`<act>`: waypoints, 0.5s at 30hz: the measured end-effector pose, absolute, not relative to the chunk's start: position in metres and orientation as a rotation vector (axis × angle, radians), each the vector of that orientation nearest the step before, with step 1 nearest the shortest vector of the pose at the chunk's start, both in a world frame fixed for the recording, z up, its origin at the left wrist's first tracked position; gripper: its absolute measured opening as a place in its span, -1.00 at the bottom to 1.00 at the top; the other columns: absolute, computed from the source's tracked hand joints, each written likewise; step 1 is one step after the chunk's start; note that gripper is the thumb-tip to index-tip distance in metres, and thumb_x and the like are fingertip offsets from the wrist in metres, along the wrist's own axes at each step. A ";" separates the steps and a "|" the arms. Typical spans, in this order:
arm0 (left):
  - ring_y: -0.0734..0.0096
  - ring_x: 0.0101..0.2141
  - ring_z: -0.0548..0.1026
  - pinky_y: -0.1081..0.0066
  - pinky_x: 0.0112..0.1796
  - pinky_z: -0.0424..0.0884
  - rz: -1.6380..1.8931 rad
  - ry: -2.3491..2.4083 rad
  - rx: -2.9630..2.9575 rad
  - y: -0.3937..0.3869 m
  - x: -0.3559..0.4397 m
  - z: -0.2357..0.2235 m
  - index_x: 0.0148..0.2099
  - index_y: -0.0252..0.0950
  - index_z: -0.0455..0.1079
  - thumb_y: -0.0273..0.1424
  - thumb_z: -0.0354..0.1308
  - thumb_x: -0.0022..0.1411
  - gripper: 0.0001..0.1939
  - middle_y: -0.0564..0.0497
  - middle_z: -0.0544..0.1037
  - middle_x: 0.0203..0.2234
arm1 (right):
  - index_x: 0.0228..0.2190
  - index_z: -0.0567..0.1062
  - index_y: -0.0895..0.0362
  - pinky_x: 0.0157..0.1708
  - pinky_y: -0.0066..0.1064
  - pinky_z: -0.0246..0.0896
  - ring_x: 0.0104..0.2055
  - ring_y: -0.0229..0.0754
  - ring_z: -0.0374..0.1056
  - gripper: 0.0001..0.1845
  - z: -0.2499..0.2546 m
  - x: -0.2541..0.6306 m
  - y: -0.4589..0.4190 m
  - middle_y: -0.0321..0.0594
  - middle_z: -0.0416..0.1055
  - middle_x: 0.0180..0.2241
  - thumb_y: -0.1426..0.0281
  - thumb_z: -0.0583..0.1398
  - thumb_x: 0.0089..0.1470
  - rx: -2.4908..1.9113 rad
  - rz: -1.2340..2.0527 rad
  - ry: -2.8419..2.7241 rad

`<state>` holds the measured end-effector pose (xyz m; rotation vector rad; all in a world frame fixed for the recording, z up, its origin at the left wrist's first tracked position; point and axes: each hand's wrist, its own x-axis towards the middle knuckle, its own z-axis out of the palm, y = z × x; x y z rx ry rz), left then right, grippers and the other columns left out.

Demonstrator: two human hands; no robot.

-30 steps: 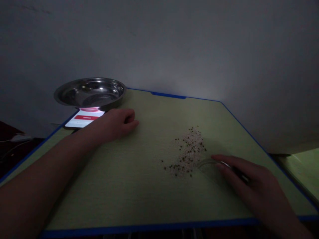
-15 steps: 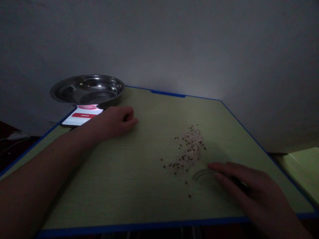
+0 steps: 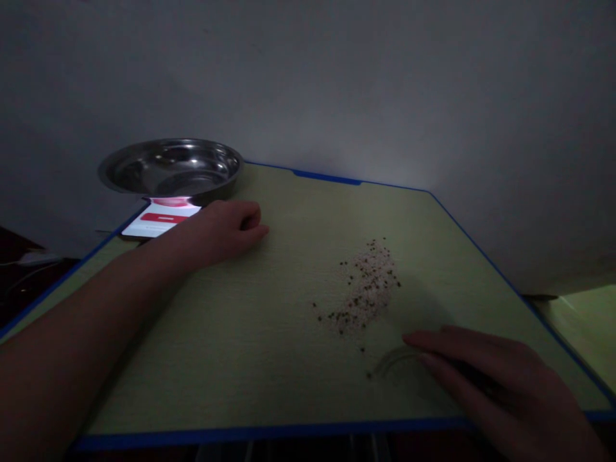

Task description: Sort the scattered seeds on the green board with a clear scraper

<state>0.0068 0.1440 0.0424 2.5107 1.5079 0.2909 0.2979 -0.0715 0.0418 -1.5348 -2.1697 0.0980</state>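
My right hand [image 3: 500, 378] pinches a clear, curved plastic piece with fine markings, which looks like a protractor [image 3: 395, 359], between thumb and fingers. Its arc points left, close to a single dark grain on the tabletop. Just beyond lies a loose scatter of pale grains [image 3: 373, 282] mixed with small dark grains [image 3: 345, 317]; the dim light hides what kind they are. On the left, my left hand [image 3: 235, 228] rests on the table with its fingers curled in and the thumb forward. Nothing shows inside that curl.
A shiny metal basin [image 3: 178, 186] stands at the table's back left corner. In front of it a lit phone [image 3: 156, 218] lies partly behind my left forearm. The pale table [image 3: 269, 359] has a blue edge and meets a grey wall [image 3: 337, 83] behind.
My right hand has drawn the protractor slightly nearer to me, away from the pile, and its arc now reaches the lone dark grain. My left hand keeps its place.
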 end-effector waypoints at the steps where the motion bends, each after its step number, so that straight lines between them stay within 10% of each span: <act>1: 0.48 -0.55 0.22 0.41 -0.48 0.04 0.280 1.515 2.501 0.144 0.007 0.043 -0.46 -0.26 0.21 -0.18 -0.01 0.12 -0.74 0.09 0.29 -0.62 | -0.28 0.60 0.05 -0.51 -0.46 0.46 -0.40 -0.16 0.54 -0.73 0.042 0.298 -0.071 -0.18 0.61 -0.36 0.36 0.09 0.17 -1.542 0.100 -2.171; 15: 0.49 -0.57 0.22 0.40 -0.48 0.05 0.297 1.522 2.499 0.144 0.008 0.042 -0.48 -0.25 0.18 -0.20 0.01 0.11 -0.75 0.08 0.30 -0.62 | -0.31 0.61 0.06 -0.58 -0.48 0.43 -0.47 -0.17 0.52 -0.68 0.039 0.284 -0.073 -0.17 0.61 -0.42 0.38 0.04 0.18 -1.461 0.119 -2.251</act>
